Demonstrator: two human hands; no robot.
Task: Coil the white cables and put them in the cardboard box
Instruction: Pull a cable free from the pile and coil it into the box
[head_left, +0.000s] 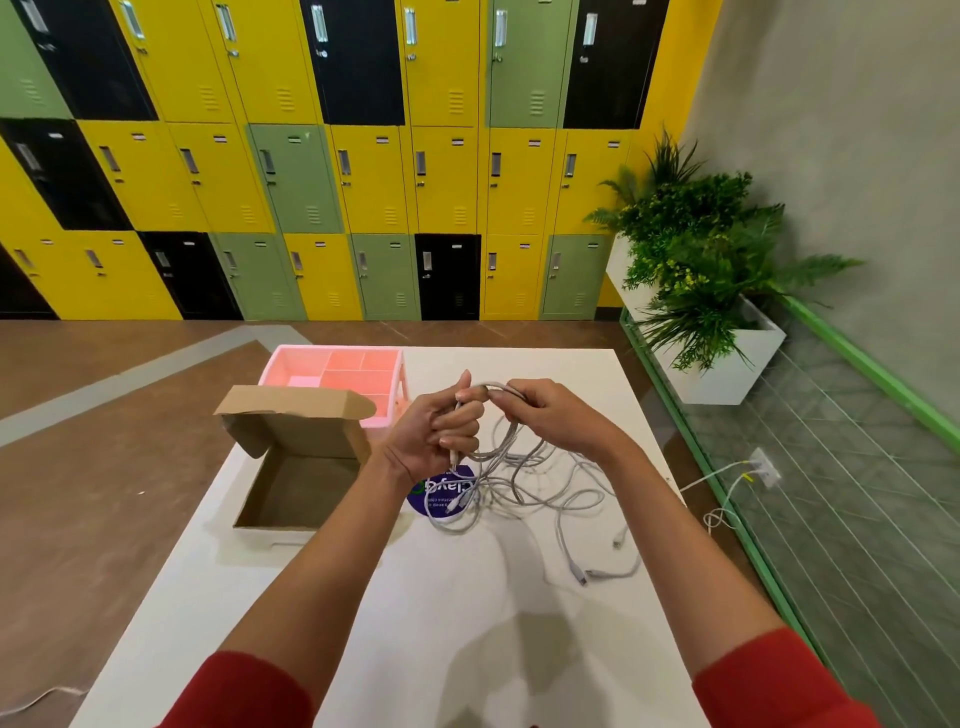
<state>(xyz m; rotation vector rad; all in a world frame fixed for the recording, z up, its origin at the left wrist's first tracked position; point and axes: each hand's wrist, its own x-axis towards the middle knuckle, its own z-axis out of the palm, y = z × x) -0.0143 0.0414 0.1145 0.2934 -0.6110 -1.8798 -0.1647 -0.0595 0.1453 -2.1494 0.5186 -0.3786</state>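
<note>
The white cables (524, 480) lie in a loose tangle on the table (467, 613), with one strand lifted into a few loops just above the heap. The left hand (441, 428) has its fingers curled round those loops, a plug end poking out below the fist. The right hand (545, 410) is close at its three o'clock and pinches the same strand at the top of the loop, so the two hands are all but together. The rest of the tangle trails toward five o'clock, with loose plugs near the table's right edge.

The cardboard box (301, 488) sits open at the hands' eight o'clock with its lid flap up, and I see no cable in it. A pink divided tray (337, 371) stands behind it at eleven o'clock. A round blue sticker (441, 496) shows under the heap.

The risk is in the tangle: several cables cross one another, so drawing in the next loop could drag a neighbour along and knot it into the coil. A snag could also tug the loops out of the left hand's grip — or sweep the trailing plugs off the right edge.
</note>
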